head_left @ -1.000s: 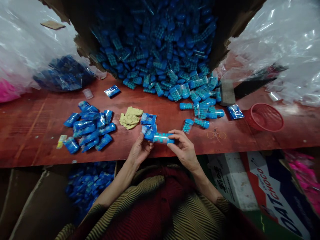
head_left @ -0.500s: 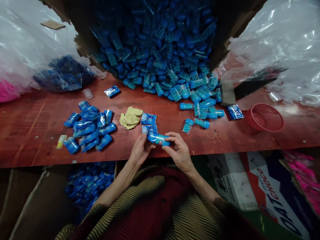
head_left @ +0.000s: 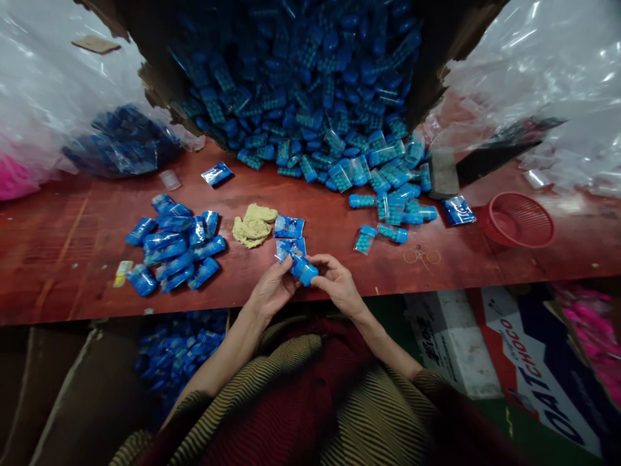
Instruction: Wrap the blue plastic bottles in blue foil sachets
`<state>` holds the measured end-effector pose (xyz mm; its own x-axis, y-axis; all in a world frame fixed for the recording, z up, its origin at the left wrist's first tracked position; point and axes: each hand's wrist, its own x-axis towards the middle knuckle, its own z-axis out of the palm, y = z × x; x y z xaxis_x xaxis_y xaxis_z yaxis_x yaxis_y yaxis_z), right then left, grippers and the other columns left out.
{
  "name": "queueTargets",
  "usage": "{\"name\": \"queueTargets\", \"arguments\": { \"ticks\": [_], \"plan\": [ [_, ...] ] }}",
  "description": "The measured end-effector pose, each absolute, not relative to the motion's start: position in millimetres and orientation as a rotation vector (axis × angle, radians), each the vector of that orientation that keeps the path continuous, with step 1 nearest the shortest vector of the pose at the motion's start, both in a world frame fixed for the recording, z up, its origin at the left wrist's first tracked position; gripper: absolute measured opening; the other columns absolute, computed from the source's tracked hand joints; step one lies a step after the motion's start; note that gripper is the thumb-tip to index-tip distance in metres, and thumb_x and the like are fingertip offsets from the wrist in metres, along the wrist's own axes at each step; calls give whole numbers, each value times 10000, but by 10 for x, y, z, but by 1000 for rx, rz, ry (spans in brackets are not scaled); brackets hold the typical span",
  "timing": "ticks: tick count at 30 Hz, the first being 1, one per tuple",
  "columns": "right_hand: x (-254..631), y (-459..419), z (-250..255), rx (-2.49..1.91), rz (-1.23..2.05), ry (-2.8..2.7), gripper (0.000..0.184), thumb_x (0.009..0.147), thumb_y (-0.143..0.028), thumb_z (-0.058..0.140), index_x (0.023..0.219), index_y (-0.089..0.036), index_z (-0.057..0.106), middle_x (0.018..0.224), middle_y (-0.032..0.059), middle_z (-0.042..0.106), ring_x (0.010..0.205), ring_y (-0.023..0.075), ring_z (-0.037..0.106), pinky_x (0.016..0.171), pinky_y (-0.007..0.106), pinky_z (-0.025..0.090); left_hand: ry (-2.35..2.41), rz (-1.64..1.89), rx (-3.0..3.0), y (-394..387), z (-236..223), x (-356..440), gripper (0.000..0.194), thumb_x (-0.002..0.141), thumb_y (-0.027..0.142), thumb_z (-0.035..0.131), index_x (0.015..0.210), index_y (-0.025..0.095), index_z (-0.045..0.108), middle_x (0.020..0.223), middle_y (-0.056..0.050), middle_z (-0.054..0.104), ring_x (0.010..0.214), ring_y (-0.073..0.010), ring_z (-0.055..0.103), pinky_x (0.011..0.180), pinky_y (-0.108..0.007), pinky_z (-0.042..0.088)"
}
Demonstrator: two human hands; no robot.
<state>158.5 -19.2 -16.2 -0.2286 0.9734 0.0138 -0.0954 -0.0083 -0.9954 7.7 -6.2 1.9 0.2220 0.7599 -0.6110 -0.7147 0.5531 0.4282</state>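
Note:
Between my two hands is a small bottle point(head_left: 305, 270) with a blue cap, a blue printed sleeve around most of its body. My left hand point(head_left: 272, 288) pinches the sleeved end with thumb and fingers. My right hand point(head_left: 339, 285) grips the capped end, its fingers curled around it. Just beyond my fingers lie two flat stacks of blue printed sleeves, the farther stack point(head_left: 290, 226) and the nearer stack point(head_left: 290, 246). A crumpled yellow cloth point(head_left: 253, 225) sits left of them. Bottles in blue sleeves point(head_left: 174, 255) form a pile farther left.
A torn carton point(head_left: 155, 84) spills bare bottles of turquoise beads point(head_left: 339, 171) onto the red table point(head_left: 97, 259). At right are a red basket point(head_left: 518, 220), a sleeve packet point(head_left: 458, 211) and rubber bands point(head_left: 421, 257). Clear plastic bags flank the carton. Boxes stand below the table edge.
The sleeve now covers more of the bottle; its beads showed before and are now hidden. My right hand has moved left, closer to my left hand, and the bottle has tilted.

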Motion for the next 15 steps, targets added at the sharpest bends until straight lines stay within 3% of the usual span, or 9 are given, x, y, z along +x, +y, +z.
{"name": "queueTargets", "arguments": {
  "ticks": [3,8,11,15],
  "plan": [
    [1625,-145,-137,-1013,1465,-1339,449,758,-365,678,1171,-247,549,1103,50,593,951,166,587,854,342,514,832,995,124,-49,50,46,123,804,153,607,911,115,655,856,-67,712,767,-151,670,712,-255,549],
    [1725,-74,1,-945,1429,-1614,726,679,-365,768,1330,-318,450,1315,52,437,1237,236,422,1022,405,397,789,848,210,-61,156,36,225,789,180,614,1002,115,643,913,-84,718,956,-222,661,883,-350,517],
    [1758,-32,25,-836,1603,-1610,728,720,-355,734,1368,-348,403,1366,39,405,1208,228,445,1008,413,410,779,836,217,-88,174,60,215,787,190,616,991,127,646,913,-84,722,999,-234,650,907,-363,508],
    [1781,9,12,-766,1712,-1565,714,712,-336,740,1354,-352,430,1332,32,434,1121,207,506,956,387,449,737,847,222,-150,136,85,217,770,178,641,978,121,658,866,-83,726,909,-218,677,835,-324,539]
  ]
}}
